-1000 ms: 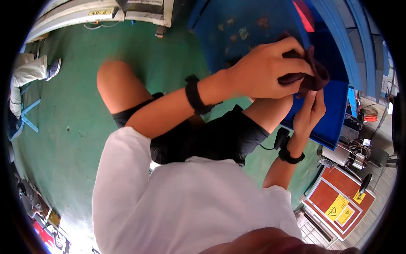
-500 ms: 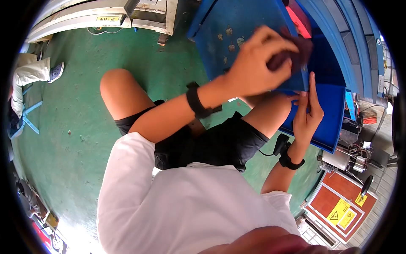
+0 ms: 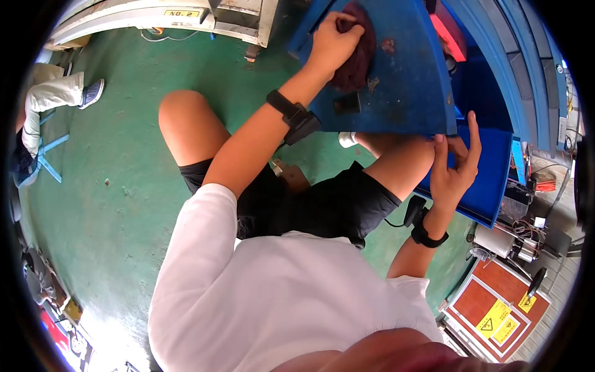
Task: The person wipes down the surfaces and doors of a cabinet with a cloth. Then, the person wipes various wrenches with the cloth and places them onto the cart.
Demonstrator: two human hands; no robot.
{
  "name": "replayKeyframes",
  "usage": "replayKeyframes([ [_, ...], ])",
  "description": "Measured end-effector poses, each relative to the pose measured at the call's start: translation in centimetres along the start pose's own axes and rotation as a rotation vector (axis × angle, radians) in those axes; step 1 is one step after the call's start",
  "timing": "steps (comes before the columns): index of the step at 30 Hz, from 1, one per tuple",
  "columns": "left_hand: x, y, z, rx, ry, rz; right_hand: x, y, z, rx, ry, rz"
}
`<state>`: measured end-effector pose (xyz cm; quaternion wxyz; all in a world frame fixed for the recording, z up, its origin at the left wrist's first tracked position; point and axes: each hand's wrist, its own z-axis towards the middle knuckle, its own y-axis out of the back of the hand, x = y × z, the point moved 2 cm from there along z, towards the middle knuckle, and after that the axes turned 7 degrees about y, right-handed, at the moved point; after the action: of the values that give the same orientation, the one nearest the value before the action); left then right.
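My left hand (image 3: 334, 46) is closed on a dark maroon rag (image 3: 358, 65), pressed to the stained face of a blue panel (image 3: 412, 87). This panel looks like a cabinet door. Dark and pale marks show on its surface, with a small dark rectangle (image 3: 347, 104) near its lower left. At the panel's lower right corner, my right hand (image 3: 454, 164) grips the edge with thumb and curled fingers while its index finger points up. Directly beside that hand is a blue tray or open drawer (image 3: 480, 186).
Behind the panel stands a blue cabinet (image 3: 496, 49) with a red object (image 3: 449, 31) inside. A machine frame (image 3: 238, 25) is at upper left. A seated person's leg (image 3: 59, 93) shows at far left. Cables (image 3: 524, 229) and a red-brown board (image 3: 496, 304) lie right.
My left hand has carried the rag from the panel's right edge leftward and up across its face. My right hand stays at the corner, its index finger now farther from the panel.
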<state>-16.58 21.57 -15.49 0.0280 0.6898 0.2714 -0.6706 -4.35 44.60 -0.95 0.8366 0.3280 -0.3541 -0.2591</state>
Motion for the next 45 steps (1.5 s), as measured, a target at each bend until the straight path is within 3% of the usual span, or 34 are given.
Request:
replayKeyframes([
  [4, -1.8, -1.3, -2.6, -0.064, -0.108, 0.170, 0.4, -0.4, -0.2, 0.005, 0.065, -0.025],
  [6, -4.7, -2.5, -5.9, 0.032, -0.204, 0.165, 0.3, -0.3, -0.3, -0.031, -0.030, 0.050],
  [7, -6.1, -3.0, -7.5, 0.044, -0.355, 0.230, 0.1, -0.3, -0.6, -0.031, -0.035, 0.053],
  [11, -8.7, -4.1, -11.4, 0.131, -0.505, 0.147, -0.9, -0.4, -0.8, -0.103, 0.090, 0.079],
  [13, -9.2, -3.8, -11.3, 0.284, -0.603, 0.215, -1.7, -0.4, -1.3, -0.117, 0.096, 0.099],
  [16, -10.2, -2.5, -8.5, 0.331, -0.591, 0.376, -1.8, -0.6, -1.3, -0.128, 0.109, 0.105],
  [18, -9.9, -1.8, -6.5, 0.191, -0.633, 0.435, -1.5, -0.9, -1.3, -0.131, 0.111, 0.137],
  [22, -12.3, -1.1, -6.8, 0.284, -0.544, 0.407, -0.4, -1.5, -1.7, -0.123, 0.098, 0.198],
  [25, -12.7, -1.2, -8.2, 0.475, -0.715, 0.553, -0.7, -1.5, -1.8, -0.111, 0.139, 0.212],
  [26, -13.5, -1.2, -9.3, 0.634, -0.624, 0.580, -0.8, -1.6, -1.8, -0.117, 0.146, 0.214],
  [29, -14.6, -1.1, -11.6, 0.781, -0.530, 0.632, -0.8, -1.3, -1.9, -0.145, 0.214, 0.189],
  [33, -13.2, -1.4, -9.4, 0.675, -0.599, 0.553, -1.5, -1.4, -1.6, -0.147, 0.140, 0.276],
  [34, -12.2, -1.5, -8.2, 0.540, -0.679, 0.482, -1.5, -1.1, -1.3, -0.123, 0.109, 0.276],
  [37, -10.9, -0.9, -5.8, 0.330, -0.647, 0.391, -0.9, -0.7, -1.0, -0.080, 0.037, 0.267],
  [38, -10.7, -1.2, -5.8, 0.339, -0.647, 0.389, -0.9, -0.6, -0.8, -0.054, 0.009, 0.257],
  [42, -12.1, -2.5, -9.2, 0.662, -0.696, 0.504, -0.7, -0.7, -0.9, -0.129, -0.140, 0.315],
  [45, -12.0, -3.5, -12.4, 0.752, -0.628, 0.525, -4.3, 0.6, -1.4, -0.068, -0.209, 0.274],
])
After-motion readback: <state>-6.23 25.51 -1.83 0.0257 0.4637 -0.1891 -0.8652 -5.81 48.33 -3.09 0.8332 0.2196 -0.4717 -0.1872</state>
